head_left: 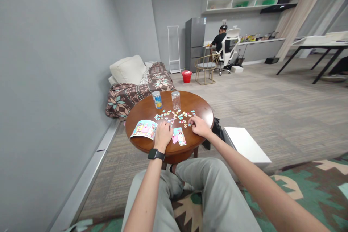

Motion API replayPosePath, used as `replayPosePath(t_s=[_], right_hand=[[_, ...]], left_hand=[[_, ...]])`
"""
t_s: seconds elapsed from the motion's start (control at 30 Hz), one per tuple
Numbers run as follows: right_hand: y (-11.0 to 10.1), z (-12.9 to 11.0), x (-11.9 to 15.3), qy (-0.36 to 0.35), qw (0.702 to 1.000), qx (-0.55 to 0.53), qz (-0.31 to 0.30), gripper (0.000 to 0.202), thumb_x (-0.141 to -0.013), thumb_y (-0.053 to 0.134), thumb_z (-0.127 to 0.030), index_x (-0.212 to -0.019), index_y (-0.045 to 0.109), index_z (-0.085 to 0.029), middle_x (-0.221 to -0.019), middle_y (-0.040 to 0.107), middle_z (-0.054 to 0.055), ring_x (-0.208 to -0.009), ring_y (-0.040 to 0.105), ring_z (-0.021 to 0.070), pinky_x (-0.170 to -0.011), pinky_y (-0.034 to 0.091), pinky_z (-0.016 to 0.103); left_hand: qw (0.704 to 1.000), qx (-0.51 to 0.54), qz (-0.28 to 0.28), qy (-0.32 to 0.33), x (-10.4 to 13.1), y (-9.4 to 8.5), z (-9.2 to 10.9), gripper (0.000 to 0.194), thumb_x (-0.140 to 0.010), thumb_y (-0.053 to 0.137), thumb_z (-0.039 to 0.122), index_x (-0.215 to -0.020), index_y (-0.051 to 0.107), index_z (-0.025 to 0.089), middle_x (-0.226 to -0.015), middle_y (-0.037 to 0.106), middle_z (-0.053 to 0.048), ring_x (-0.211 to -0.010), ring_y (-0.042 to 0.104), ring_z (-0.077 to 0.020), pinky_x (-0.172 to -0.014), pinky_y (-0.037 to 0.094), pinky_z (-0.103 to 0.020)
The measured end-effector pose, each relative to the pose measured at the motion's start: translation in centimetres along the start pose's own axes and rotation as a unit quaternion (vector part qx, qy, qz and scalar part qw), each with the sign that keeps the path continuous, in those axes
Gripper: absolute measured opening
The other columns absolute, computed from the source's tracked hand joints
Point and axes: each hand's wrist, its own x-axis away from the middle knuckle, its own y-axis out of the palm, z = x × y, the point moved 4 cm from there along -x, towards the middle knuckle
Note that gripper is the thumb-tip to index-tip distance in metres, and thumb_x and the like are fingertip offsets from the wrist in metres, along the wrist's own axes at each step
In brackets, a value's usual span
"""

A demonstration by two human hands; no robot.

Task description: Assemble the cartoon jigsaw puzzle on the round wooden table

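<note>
Many small jigsaw puzzle pieces (181,116) lie loose on a round wooden table (197,101). My right hand (199,126) is at their right side, its thumb and fingers closed on a small puzzle piece (189,124). Beside the joined part of the puzzle (179,136), which shows pink and white figures, my left hand (163,134) rests on the table. Its fingers are curled together, and whatever is under them is hidden. Left of that hand lies a curved picture sheet (143,129) with cartoon figures.
A jar with a blue label (157,100) and a clear jar (175,101) stand behind the pieces. A white box (246,145) is on the floor at right. A draped sofa (133,88) stands beyond the table; a person (219,40) sits at a far counter.
</note>
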Motion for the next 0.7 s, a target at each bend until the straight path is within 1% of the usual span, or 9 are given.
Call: replayPosePath(t_s=[0.07, 0.17, 0.43, 0.57, 0.7], right_hand=[[-0.05, 0.01, -0.01, 0.000, 1.000, -0.007, 0.006, 0.031, -0.067, 0.047, 0.000, -0.083, 0.061, -0.022, -0.084, 0.061, 0.002, -0.082, 0.059, 0.0174, -0.080, 0.046, 0.028], [-0.17, -0.08, 0.01, -0.008, 1.000, -0.012, 0.010, 0.025, -0.070, 0.050, -0.004, -0.084, 0.060, -0.021, -0.083, 0.060, 0.002, -0.082, 0.059, 0.0178, -0.081, 0.046, 0.029], [-0.10, -0.13, 0.10, -0.011, 1.000, -0.006, 0.008, 0.014, -0.075, 0.058, -0.011, -0.084, 0.060, -0.021, -0.084, 0.059, 0.002, -0.082, 0.059, 0.0174, -0.080, 0.046, 0.029], [0.03, 0.10, 0.06, -0.022, 0.999, -0.019, 0.023, 0.014, -0.076, 0.056, -0.010, -0.083, 0.059, -0.021, -0.084, 0.060, 0.002, -0.082, 0.059, 0.0170, -0.080, 0.047, 0.029], [0.11, 0.36, 0.04, -0.012, 0.999, -0.035, 0.025, 0.016, -0.074, 0.055, -0.008, -0.082, 0.058, -0.021, -0.082, 0.062, 0.001, -0.079, 0.060, 0.0168, -0.079, 0.047, 0.029]], left_hand=[[1.000, 0.004, -0.002, -0.001, -0.02, -0.12, 0.07, 0.017, -0.091, 0.046, 0.017, -0.088, 0.062, 0.018, -0.095, 0.063, -0.009, -0.094, 0.056, -0.0238, -0.084, 0.042, -0.036], [1.000, 0.010, -0.003, -0.005, -0.05, -0.19, 0.12, 0.018, -0.091, 0.045, 0.017, -0.088, 0.062, 0.018, -0.095, 0.063, -0.009, -0.094, 0.055, -0.0237, -0.084, 0.042, -0.036], [1.000, 0.008, 0.000, -0.002, -0.01, 0.27, -0.12, 0.020, -0.090, 0.045, 0.017, -0.092, 0.065, 0.017, -0.098, 0.063, -0.009, -0.094, 0.055, -0.0234, -0.085, 0.042, -0.036], [1.000, 0.004, -0.003, -0.009, -0.10, 0.28, -0.15, 0.021, -0.090, 0.045, 0.017, -0.093, 0.066, 0.015, -0.100, 0.063, -0.011, -0.096, 0.055, -0.0240, -0.084, 0.042, -0.036], [1.000, 0.001, 0.003, -0.022, -0.15, 0.12, -0.19, 0.020, -0.089, 0.046, 0.016, -0.096, 0.064, 0.014, -0.099, 0.062, -0.011, -0.095, 0.055, -0.0240, -0.084, 0.042, -0.035]])
